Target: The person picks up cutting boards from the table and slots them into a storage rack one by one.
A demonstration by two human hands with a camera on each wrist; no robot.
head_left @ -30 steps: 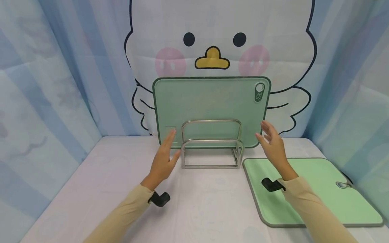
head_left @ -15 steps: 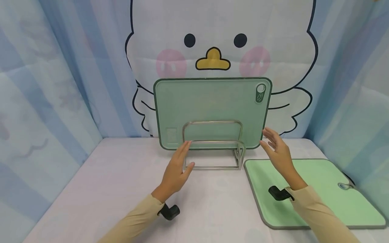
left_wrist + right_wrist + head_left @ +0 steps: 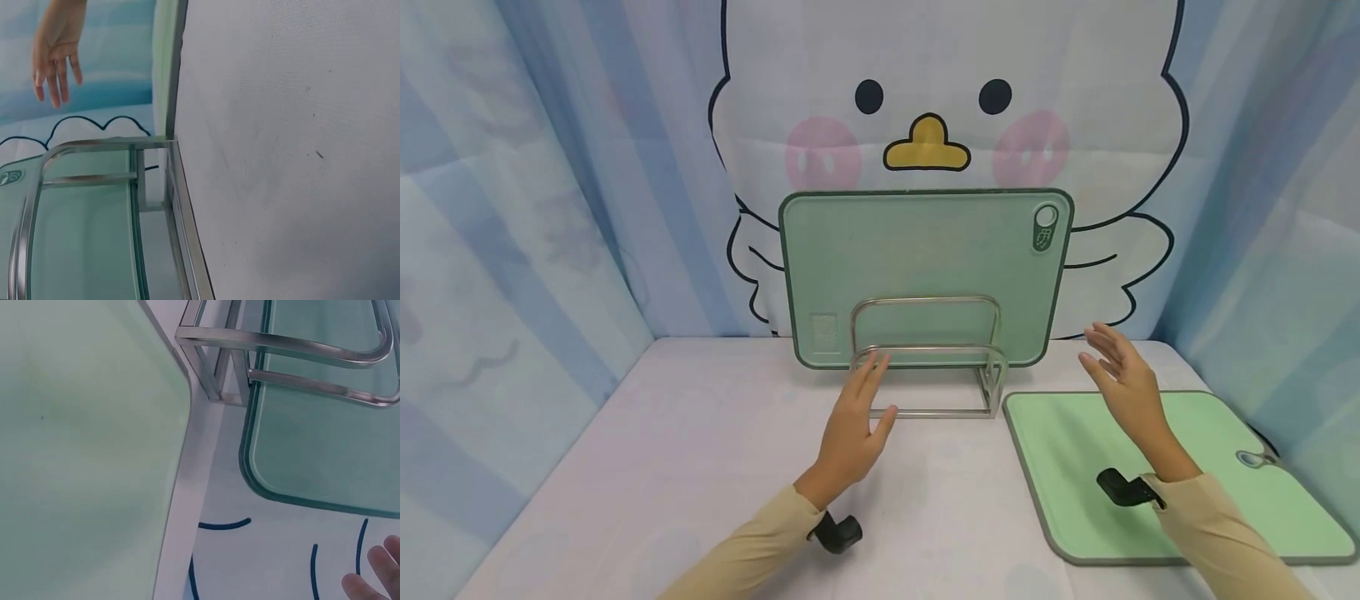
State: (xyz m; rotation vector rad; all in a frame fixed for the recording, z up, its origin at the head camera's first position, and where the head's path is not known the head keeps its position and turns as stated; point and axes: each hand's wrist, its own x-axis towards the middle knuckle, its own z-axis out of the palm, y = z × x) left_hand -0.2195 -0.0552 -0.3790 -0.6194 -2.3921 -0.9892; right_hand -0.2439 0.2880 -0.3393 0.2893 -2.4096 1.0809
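Observation:
A green cutting board (image 3: pixel 917 246) stands upright on its long edge in a metal wire rack (image 3: pixel 932 347), its hole at the upper right. In front of the rack's lower left part is my left hand (image 3: pixel 850 433), fingers extended, thumb apart, holding nothing. My right hand (image 3: pixel 1127 396) hovers right of the standing board, fingers loosely bent, with nothing in them. The right wrist view shows a gap between its fingertips (image 3: pixel 379 565) and that board's edge. Below the right hand a second, lighter green cutting board (image 3: pixel 1075 508) lies flat.
The white-covered table (image 3: pixel 700 467) stretches out left of the rack. Blue and white curtains (image 3: pixel 535 208) enclose the back and both sides. At the flat board's right side, near the curtain, is a handle hole (image 3: pixel 1251 459).
My right hand has moved right, away from the standing board's edge. My left hand has come back and to the right, from the board's lower left to before the rack. The boards stay put.

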